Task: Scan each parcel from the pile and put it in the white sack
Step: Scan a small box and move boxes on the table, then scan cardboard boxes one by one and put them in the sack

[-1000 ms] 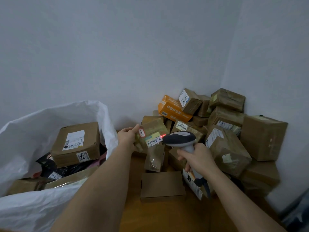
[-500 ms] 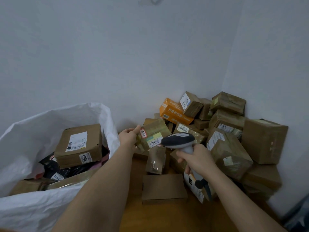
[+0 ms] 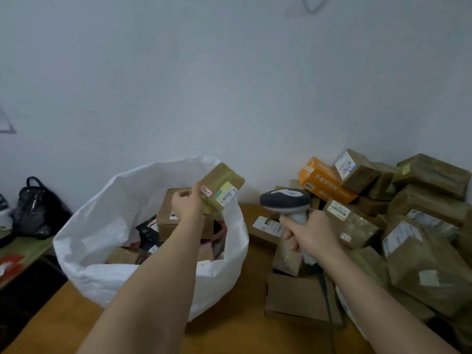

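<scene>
My left hand (image 3: 187,203) grips a small brown taped parcel (image 3: 221,187) with a barcode label and a red-edged sticker, held above the right rim of the open white sack (image 3: 102,205). The sack holds a larger cardboard box (image 3: 168,213) and several dark and brown packages. My right hand (image 3: 309,232) grips the handle of a grey barcode scanner (image 3: 284,200), its head pointing left, in front of the parcel pile (image 3: 398,226) at the right. No red beam shows.
The pile fills the corner at the right, with an orange box (image 3: 324,181) on top and a flat cardboard box (image 3: 296,297) lying in front. A black bag (image 3: 35,208) sits at the far left. Sack and parcels stand on a wooden surface (image 3: 63,318).
My left hand has lifted the small parcel away from the scanner and carried it left over the sack's rim. The view has swung left. The red scan light is gone.
</scene>
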